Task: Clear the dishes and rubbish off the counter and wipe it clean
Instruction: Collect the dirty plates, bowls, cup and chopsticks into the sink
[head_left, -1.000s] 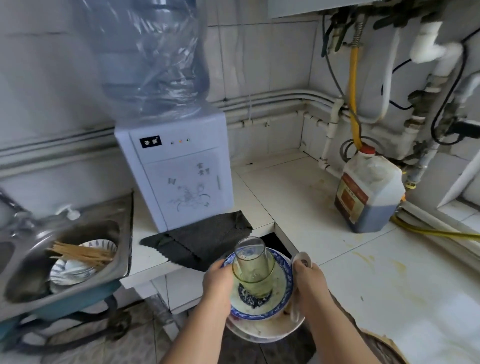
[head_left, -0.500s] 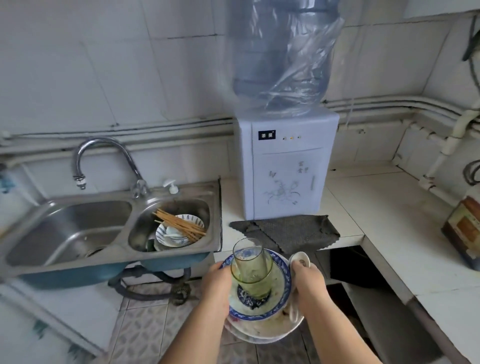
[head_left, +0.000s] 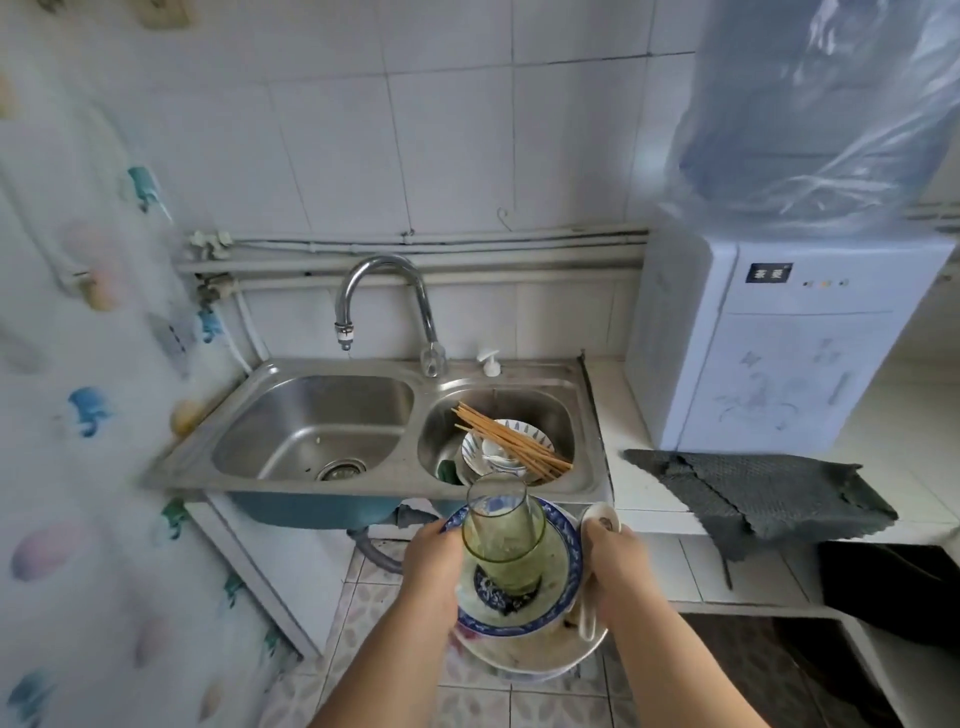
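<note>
I carry a stack of dirty dishes in front of me, above the floor. A green drinking glass (head_left: 503, 535) stands in a blue-rimmed plate (head_left: 558, 566), which rests on a larger white plate (head_left: 535, 652). My left hand (head_left: 431, 564) grips the stack's left edge. My right hand (head_left: 621, 569) grips the right edge and pins a white spoon (head_left: 597, 519) against it. Just beyond is a steel double sink (head_left: 249, 410); its right basin holds blue-patterned bowls (head_left: 475, 449) with several wooden chopsticks (head_left: 511, 441) lying across them. A dark grey cloth (head_left: 763, 491) lies on the white tiled counter (head_left: 893, 462), draped over its edge.
A curved tap (head_left: 384, 291) and a soap pump (head_left: 490, 362) stand behind the sink. A white water dispenser (head_left: 779, 348) with a plastic-wrapped bottle (head_left: 821, 109) stands on the counter at right. A patterned curtain (head_left: 78, 415) hangs at left. Tiled floor lies below.
The view has swung left from the counter corner to the sink, which now lies straight ahead. Both hands keep the same grip on the stack.
</note>
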